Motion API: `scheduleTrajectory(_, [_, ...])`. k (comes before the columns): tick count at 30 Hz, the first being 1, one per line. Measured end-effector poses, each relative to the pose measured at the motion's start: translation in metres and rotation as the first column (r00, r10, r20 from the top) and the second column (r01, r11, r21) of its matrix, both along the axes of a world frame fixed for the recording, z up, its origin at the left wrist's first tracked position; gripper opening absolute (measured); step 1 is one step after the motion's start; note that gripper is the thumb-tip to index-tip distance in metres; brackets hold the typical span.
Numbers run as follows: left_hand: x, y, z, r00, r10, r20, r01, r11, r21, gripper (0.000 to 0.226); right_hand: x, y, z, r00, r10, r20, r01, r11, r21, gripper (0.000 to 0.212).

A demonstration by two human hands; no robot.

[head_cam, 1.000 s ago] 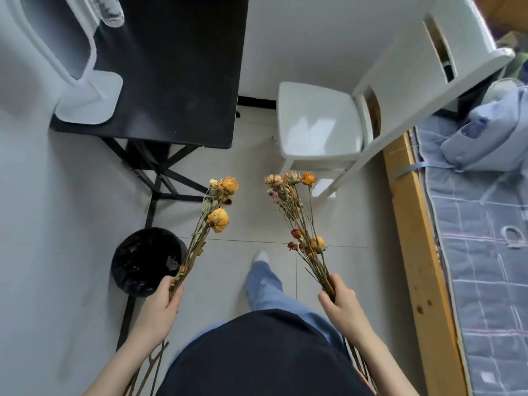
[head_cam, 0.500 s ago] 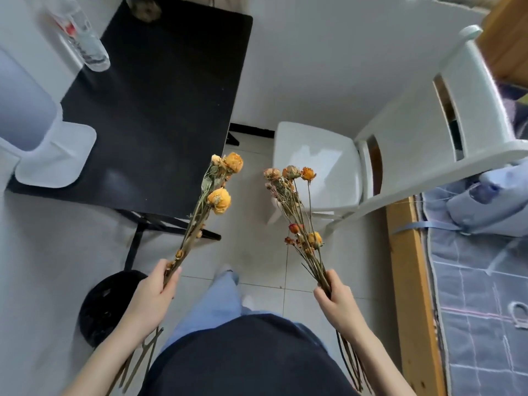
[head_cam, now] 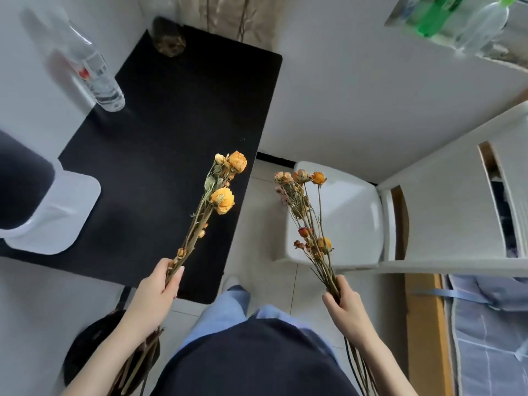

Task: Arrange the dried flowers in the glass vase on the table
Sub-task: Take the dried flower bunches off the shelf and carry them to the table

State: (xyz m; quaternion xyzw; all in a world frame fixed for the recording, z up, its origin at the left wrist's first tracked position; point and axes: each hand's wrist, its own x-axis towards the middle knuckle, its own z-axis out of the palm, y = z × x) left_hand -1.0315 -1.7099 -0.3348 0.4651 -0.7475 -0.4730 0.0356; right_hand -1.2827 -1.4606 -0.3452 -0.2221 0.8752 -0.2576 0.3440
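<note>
My left hand (head_cam: 155, 292) grips a bunch of dried flowers (head_cam: 221, 192) with big orange heads, held over the near right part of the black table (head_cam: 160, 144). In my right hand (head_cam: 344, 305) is a second, thinner bunch of dried flowers (head_cam: 305, 212) with small orange and red buds, over the floor beside the table. At the table's far end stands a dark round vessel (head_cam: 168, 38) with thin stems rising from it; whether it is the glass vase I cannot tell.
A clear plastic bottle (head_cam: 94, 78) stands at the table's far left. A white stand (head_cam: 54, 212) sits on its left side. A white chair (head_cam: 337, 218) is to the right, a black bin (head_cam: 94, 352) under the table's near corner, a bed (head_cam: 485, 338) at far right.
The view has lifted and moved toward the table, which now fills more of the frame. Both bunches have risen, and the left one now hangs over the tabletop.
</note>
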Motion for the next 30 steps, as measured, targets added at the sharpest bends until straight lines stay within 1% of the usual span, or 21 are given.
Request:
scheduleTrajectory(5, [-0.017,-0.035,0.0,0.998,0.069,0.012,-0.069,0.997,-0.031,0.02,-0.04,-0.056,0.015,0.995,0.095,-0.032,-0.095,0.995,-0.006,0.008])
scheduleTrajectory(9, [-0.026,-0.048,-0.005,0.991,0.13,0.02,-0.129,0.991,-0.017,0.019,-0.067,-0.097,0.02,0.984,0.178,-0.025,-0.178,0.984,0.014,0.01])
scheduleTrajectory(12, [-0.034,-0.054,-0.009,0.981,0.196,0.011,-0.196,0.981,0.013,0.02,-0.088,-0.132,0.02,0.968,0.247,-0.033,-0.247,0.969,0.023,0.018])
scheduleTrajectory(15, [-0.044,-0.061,-0.012,0.968,0.25,0.033,-0.251,0.968,0.022,0.019,-0.111,-0.172,0.019,0.941,0.337,-0.044,-0.336,0.942,0.025,0.029])
scheduleTrajectory(19, [-0.065,-0.075,-0.011,0.943,0.329,0.05,-0.331,0.943,0.027,0.016,-0.148,-0.232,0.018,0.888,0.458,-0.044,-0.459,0.889,0.001,0.03])
scheduleTrajectory(23, [-0.095,-0.083,-0.009,0.88,0.471,0.065,-0.47,0.882,-0.018,0.015,-0.19,-0.294,0.012,0.817,0.575,-0.038,-0.576,0.817,-0.016,0.027])
scheduleTrajectory(27, [-0.135,-0.086,-0.005,0.768,0.634,0.091,-0.635,0.773,-0.02,0.014,-0.233,-0.352,0.013,0.723,0.69,-0.004,-0.69,0.723,-0.04,0.028])
scheduleTrajectory(30, [-0.166,-0.093,-0.002,0.687,0.722,0.082,-0.725,0.688,0.012,0.018,-0.264,-0.388,0.016,0.649,0.759,0.054,-0.758,0.651,-0.043,0.021])
